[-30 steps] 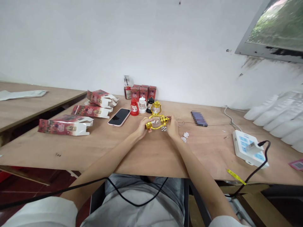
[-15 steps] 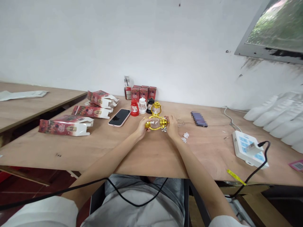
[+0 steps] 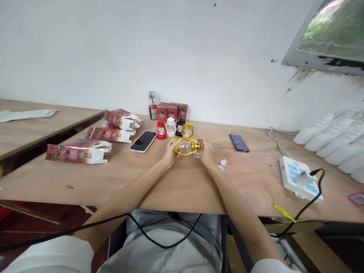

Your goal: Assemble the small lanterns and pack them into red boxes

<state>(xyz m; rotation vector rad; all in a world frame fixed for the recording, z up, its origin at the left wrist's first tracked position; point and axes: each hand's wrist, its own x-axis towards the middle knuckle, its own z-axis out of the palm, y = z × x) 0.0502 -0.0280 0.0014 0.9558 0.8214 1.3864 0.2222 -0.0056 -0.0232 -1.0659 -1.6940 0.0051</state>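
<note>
Tabletop [image 3: 182, 185] of wood, gold lantern [image 3: 186, 146] held sideways, white wall [image 3: 182, 57], window [image 3: 337, 30]

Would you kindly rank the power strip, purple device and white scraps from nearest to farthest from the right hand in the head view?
From the right hand:
1. White scraps, just right.
2. Purple device, farther right.
3. Power strip, far right.

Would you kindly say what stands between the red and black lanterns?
In the head view, a white lantern stands between the red lantern and black lantern.
</note>
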